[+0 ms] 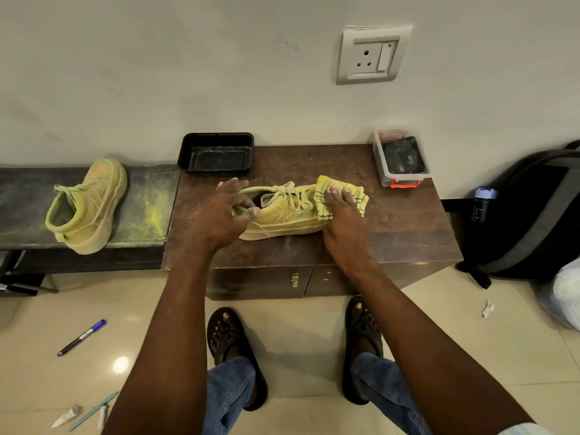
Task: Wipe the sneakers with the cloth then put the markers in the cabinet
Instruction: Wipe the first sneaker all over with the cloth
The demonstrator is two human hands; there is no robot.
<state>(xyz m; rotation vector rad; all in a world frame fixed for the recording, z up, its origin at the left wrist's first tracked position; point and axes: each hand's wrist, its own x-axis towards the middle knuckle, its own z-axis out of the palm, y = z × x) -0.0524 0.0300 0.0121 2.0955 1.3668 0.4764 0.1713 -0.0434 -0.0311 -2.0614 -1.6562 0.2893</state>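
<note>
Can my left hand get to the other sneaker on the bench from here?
Probably yes. The left hand holds the heel of the near sneaker, and the other sneaker lies on the bench to its left with nothing between them.

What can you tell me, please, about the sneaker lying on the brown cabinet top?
The sneaker is yellow-green and looks like suede or canvas, dusted with powder, with pale laces and a thick, lighter sole. It stands upright on its sole on the cabinet top, toe pointing right, heel left. The left hand pinches its collar at the heel, while the right hand presses a yellow striped cloth over the toe.
</note>
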